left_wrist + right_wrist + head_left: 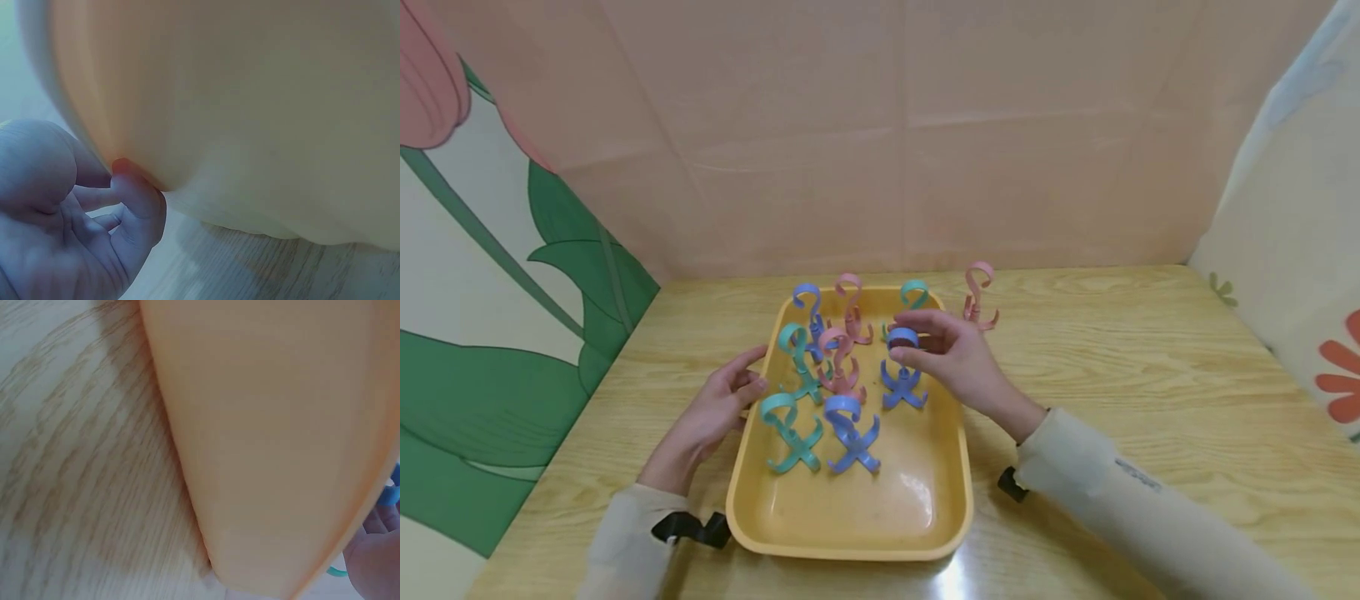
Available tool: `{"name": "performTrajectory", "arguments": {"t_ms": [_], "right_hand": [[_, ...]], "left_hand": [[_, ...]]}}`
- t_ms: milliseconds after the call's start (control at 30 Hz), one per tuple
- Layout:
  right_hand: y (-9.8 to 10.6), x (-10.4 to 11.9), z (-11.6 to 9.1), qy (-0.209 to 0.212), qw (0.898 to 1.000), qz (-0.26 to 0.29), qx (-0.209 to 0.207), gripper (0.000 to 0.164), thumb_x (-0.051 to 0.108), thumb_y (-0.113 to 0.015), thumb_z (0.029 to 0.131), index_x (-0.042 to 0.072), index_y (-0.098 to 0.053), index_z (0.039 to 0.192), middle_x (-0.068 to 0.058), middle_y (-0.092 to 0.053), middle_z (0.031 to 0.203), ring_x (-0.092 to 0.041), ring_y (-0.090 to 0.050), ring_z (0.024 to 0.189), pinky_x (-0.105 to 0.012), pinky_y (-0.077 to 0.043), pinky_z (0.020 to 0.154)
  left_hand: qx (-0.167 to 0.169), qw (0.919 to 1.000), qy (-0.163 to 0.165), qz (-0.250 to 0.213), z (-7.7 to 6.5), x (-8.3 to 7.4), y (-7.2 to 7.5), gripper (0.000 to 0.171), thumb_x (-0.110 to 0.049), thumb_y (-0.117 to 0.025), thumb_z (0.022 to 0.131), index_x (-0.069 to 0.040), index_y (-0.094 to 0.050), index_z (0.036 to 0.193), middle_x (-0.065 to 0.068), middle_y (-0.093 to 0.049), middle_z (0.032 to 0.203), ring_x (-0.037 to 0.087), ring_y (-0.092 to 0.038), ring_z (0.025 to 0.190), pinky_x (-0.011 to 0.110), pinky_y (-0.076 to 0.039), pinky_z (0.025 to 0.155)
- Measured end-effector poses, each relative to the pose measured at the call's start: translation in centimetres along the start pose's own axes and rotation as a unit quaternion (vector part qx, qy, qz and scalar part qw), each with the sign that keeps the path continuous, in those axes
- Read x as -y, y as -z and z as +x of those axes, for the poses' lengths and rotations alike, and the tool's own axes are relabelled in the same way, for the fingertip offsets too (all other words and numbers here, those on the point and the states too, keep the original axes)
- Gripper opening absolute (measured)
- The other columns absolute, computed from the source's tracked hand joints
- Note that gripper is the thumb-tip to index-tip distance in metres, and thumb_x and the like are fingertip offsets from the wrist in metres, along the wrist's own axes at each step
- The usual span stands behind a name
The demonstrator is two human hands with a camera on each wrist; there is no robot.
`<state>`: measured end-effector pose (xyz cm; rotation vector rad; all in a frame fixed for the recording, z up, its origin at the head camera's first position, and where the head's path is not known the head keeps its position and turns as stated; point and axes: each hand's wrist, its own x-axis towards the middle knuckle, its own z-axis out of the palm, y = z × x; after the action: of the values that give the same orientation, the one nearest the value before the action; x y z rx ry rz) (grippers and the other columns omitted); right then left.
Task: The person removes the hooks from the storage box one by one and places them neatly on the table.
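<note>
A yellow tray (880, 552) holds several plastic hooks with curled tops and claw-like bases. My left hand (718, 408) holds the tray's left rim, the thumb at the edge and a fingertip (128, 172) pressed on the outer wall. Over the tray's right side, my right hand (951, 358) pinches the curled top of a blue hook (904, 385), which is upright. A green hook (914, 288) stands just behind that hand, partly hidden by it. In the right wrist view the tray wall (269, 444) fills most of the picture, and the fingers show only at the right edge.
Left in the tray stand green hooks (795, 446), pink hooks (842, 379) and blue hooks (855, 442). One pink hook (977, 300) is on the wooden table (1135, 375) behind the tray's right corner. A pink-covered wall (895, 167) rises at the back.
</note>
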<state>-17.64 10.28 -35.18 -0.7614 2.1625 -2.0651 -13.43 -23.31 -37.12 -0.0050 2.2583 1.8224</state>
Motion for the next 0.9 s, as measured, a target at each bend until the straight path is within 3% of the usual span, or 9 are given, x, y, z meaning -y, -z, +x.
{"name": "performTrajectory", "arguments": {"t_ms": [333,667,900], "right_hand": [[-0.37,-0.81,0.37,0.002,0.998,-0.065,-0.018,0.030,0.005,-0.078,0.088,-0.002,-0.070,0.116,-0.013,-0.072,0.105,-0.021,-0.071,0.088,-0.030,-0.059,0.077],[-0.47,-1.03,0.47,0.001,0.998,-0.051,-0.026,0.021,0.002,-0.077,0.087,-0.004,-0.074,0.107,-0.014,-0.074,0.099,-0.019,-0.073,0.085,-0.039,-0.060,0.076],[-0.48,-0.81,0.24,0.005,0.999,-0.042,-0.029,0.020,0.001,-0.077,0.088,-0.007,-0.074,0.107,-0.016,-0.074,0.101,-0.020,-0.073,0.087,-0.036,-0.060,0.078]], "left_hand": [[-0.004,1.0000,0.001,0.005,0.04,0.05,0.04,0.056,-0.007,-0.043,0.107,-0.011,-0.025,0.160,0.023,-0.050,0.114,0.023,-0.062,0.087,0.042,-0.060,0.066],[-0.002,1.0000,0.001,0.003,0.00,0.06,0.05,0.056,-0.007,-0.044,0.107,-0.010,-0.025,0.160,0.021,-0.052,0.113,0.024,-0.063,0.086,0.041,-0.060,0.065],[-0.002,1.0000,-0.001,0.002,0.01,0.21,0.07,0.056,-0.007,-0.044,0.107,-0.010,-0.025,0.160,0.022,-0.052,0.113,0.024,-0.064,0.086,0.042,-0.060,0.065]]}}
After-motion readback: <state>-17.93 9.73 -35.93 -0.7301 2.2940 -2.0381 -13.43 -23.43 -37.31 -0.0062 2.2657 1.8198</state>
